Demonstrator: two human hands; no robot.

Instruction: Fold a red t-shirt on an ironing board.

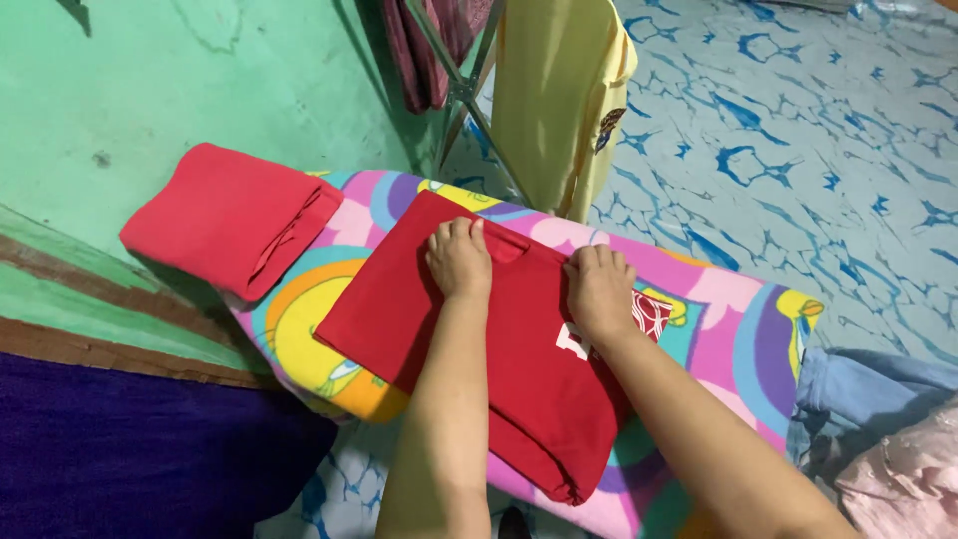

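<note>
Two hands are pressed flat on a folded red garment (pixel 469 349), which lies on a colourful padded worktop (pixel 718 329). The left hand (pixel 459 262) is laid open, fingers released, near the garment's far edge. The right hand (pixel 599 291) is also open, palm down. Another folded red cloth (pixel 230 215) is placed beside, at the worktop's end.

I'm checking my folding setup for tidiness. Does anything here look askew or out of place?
The folded red cloth stack overhangs the far end of the colourful patterned ironing board, partly unsupported. The red shirt under the left hand and right hand lies diagonally across the board.
</note>
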